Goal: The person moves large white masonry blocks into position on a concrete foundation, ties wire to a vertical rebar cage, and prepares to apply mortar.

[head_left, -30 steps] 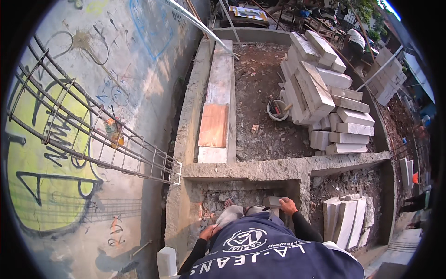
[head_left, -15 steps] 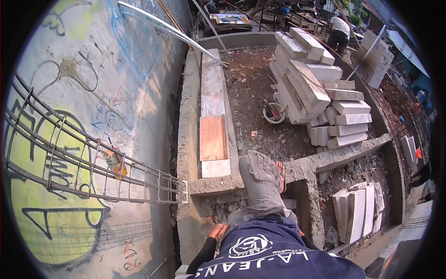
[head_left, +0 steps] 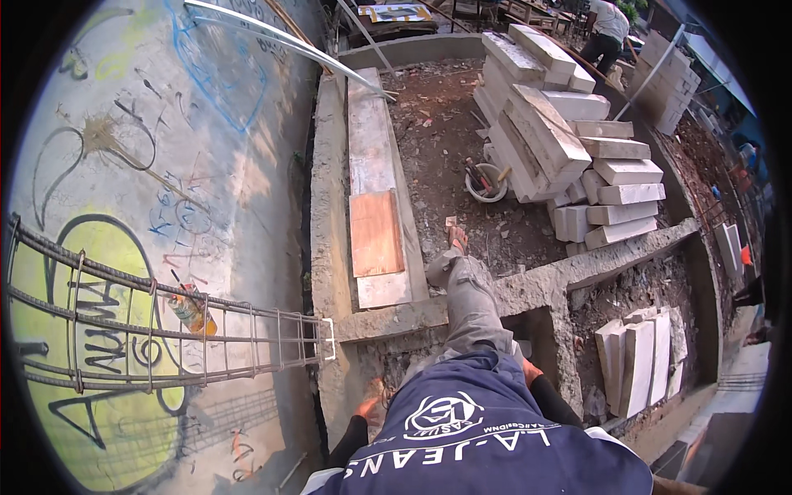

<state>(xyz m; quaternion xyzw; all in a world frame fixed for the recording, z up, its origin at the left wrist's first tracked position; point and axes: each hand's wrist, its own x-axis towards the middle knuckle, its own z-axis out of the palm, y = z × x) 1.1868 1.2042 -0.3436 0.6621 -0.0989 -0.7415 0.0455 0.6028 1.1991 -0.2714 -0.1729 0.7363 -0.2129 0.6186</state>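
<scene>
My left hand (head_left: 371,402) hangs low beside my left hip, near the inner side of the rough concrete beam. Its fingers look stretched out, somewhat blurred, with nothing visible in them. On the other side of my body, my right hand (head_left: 530,371) shows only in part beside my thigh; its fingers are hidden. My leg in grey trousers (head_left: 474,301) reaches forward across the concrete beam (head_left: 396,320), the bare foot (head_left: 456,237) over the dirt beyond it. Left of the foot, a long board (head_left: 371,153) lies along the beam with a reddish-brown wood panel (head_left: 376,235) on it.
A rebar cage (head_left: 165,309) juts in from the left, before a painted wall (head_left: 206,107). Pale blocks (head_left: 544,136) are stacked ahead to the right, beside a bucket (head_left: 487,183) with tools. More blocks (head_left: 639,363) stand in the right pit. Another person (head_left: 609,37) bends far off.
My leg has swung forward, its foot moving from the beam to over the dirt beyond. My left hand has shifted outward, and my right hand has come into view beside my thigh.
</scene>
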